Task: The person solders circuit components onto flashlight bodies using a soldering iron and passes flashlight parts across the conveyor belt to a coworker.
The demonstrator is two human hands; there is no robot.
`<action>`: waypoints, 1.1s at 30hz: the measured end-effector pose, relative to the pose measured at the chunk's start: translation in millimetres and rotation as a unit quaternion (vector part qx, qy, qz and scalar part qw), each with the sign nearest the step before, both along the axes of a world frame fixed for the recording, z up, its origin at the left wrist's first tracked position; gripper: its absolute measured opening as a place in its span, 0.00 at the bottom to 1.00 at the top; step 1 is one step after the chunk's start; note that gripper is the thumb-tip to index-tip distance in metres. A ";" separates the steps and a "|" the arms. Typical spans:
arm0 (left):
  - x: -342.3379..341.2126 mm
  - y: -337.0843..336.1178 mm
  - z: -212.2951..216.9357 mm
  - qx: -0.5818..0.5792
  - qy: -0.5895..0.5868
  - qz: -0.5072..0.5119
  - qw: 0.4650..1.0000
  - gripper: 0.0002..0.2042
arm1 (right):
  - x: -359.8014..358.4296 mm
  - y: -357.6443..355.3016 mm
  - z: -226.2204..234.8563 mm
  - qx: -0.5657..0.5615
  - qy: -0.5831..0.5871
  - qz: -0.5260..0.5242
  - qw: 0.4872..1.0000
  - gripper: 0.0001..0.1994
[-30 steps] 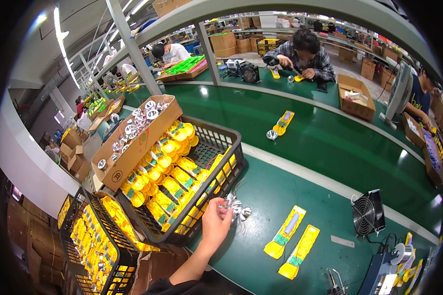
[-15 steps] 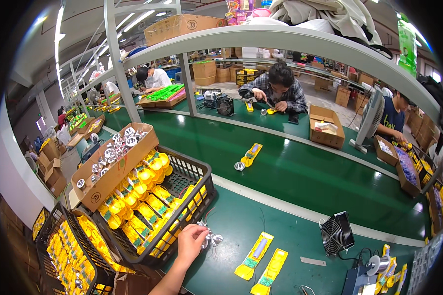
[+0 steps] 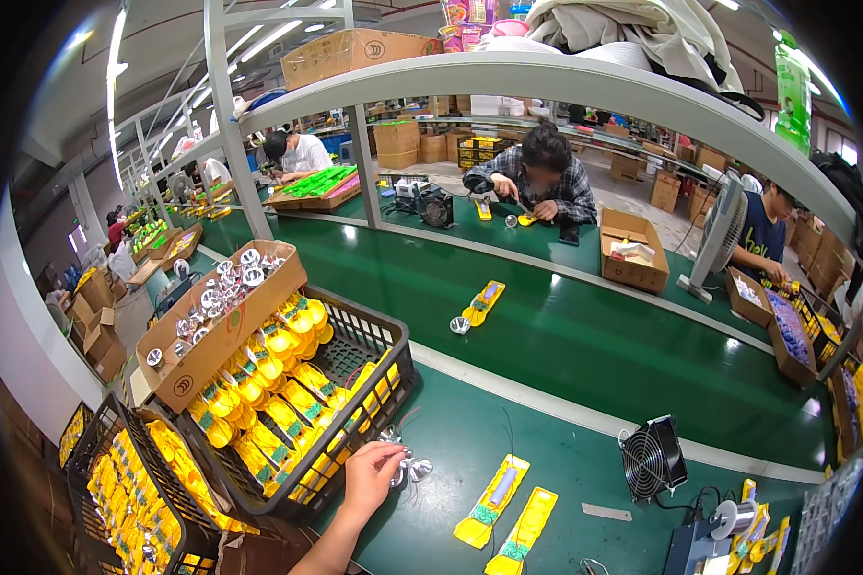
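Here we are with the left hand (image 3: 369,477), low over the bench (image 3: 441,508), thumb and fingertips drawn close together at the silver cups (image 3: 417,470); we cannot tell whether one is pinched or merely touched, for the fingers cover that spot; the cups sit in a small cluster, thin wires straggling about them, just beside the black crate (image 3: 404,356).

In that crate we see yellow shells (image 3: 283,417) laid in rows, green boards among them; a carton (image 3: 235,335) leans tilted across its far left side, and more cups fill it; lower left, we spot a second crate (image 3: 142,439), packed with yellow parts.

To the right of the hand we find two casings lying side by side; the left casing (image 3: 479,522) carries a purple cell (image 3: 502,485), the right casing (image 3: 527,527) shows only its green board; beyond them, a metal strip (image 3: 606,512) and a black fan (image 3: 654,460); up on the green belt (image 3: 585,335), we see another casing (image 3: 486,301), a cup (image 3: 459,326) at its near end.
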State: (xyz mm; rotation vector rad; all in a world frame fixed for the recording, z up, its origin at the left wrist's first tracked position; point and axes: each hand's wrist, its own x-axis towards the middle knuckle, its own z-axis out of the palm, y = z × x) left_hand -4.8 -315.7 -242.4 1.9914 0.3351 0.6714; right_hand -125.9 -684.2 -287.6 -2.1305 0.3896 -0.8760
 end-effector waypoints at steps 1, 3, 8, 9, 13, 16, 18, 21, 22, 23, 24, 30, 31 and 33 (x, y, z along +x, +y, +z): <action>-0.1 0.0 -0.7 0.005 -0.006 -0.002 1.000 0.06 | -0.4 -0.3 0.1 0.005 0.000 0.006 1.000 0.14; -0.3 0.2 -2.3 0.004 -0.011 -0.005 1.000 0.06 | -0.9 -0.8 -1.1 0.007 0.000 0.003 1.000 0.13; -0.1 1.4 -6.2 0.025 -0.030 -0.013 0.999 0.06 | -2.9 1.0 6.8 0.066 0.048 0.003 0.997 0.11; -0.3 1.0 -5.9 0.030 -0.027 -0.011 0.999 0.06 | -2.5 0.9 4.6 0.049 0.037 -0.002 0.998 0.10; -0.8 1.7 -7.7 0.079 -0.025 -0.003 0.997 0.07 | -2.0 1.7 6.4 0.019 0.043 -0.008 0.999 0.10; -1.1 -0.8 -4.3 0.080 -0.019 -0.010 0.997 0.07 | -0.2 2.5 5.1 0.033 0.019 -0.005 0.999 0.11; -0.1 -2.9 -1.3 0.065 -0.018 -0.009 0.998 0.07 | 0.7 2.3 3.4 0.037 0.005 -0.001 0.999 0.11; 1.1 -3.2 -3.1 0.045 -0.025 -0.006 0.999 0.07 | 1.6 2.7 2.9 0.034 -0.015 0.005 0.999 0.12; 1.9 -3.3 -4.3 0.039 -0.033 -0.004 0.999 0.07 | 1.8 3.2 3.0 0.026 -0.019 0.005 0.999 0.12; 2.1 -3.7 -4.0 0.039 -0.033 -0.004 0.999 0.07 | 2.0 3.8 4.2 0.026 -0.019 0.005 0.999 0.12; 2.2 -4.3 -3.2 0.045 -0.028 0.000 0.999 0.06 | 2.1 4.5 6.5 0.031 -0.011 0.003 0.999 0.12; 3.5 -6.3 -4.9 0.058 -0.034 0.001 0.998 0.05 | -0.1 3.7 11.3 0.018 0.038 0.004 0.999 0.10; 3.7 -6.3 -5.3 0.054 -0.032 0.004 0.998 0.05 | 0.6 4.4 10.9 0.024 0.015 0.001 1.000 0.09; 3.5 -6.1 -5.4 0.058 -0.036 0.003 0.998 0.05 | -0.6 3.4 11.8 0.028 0.027 0.006 0.999 0.09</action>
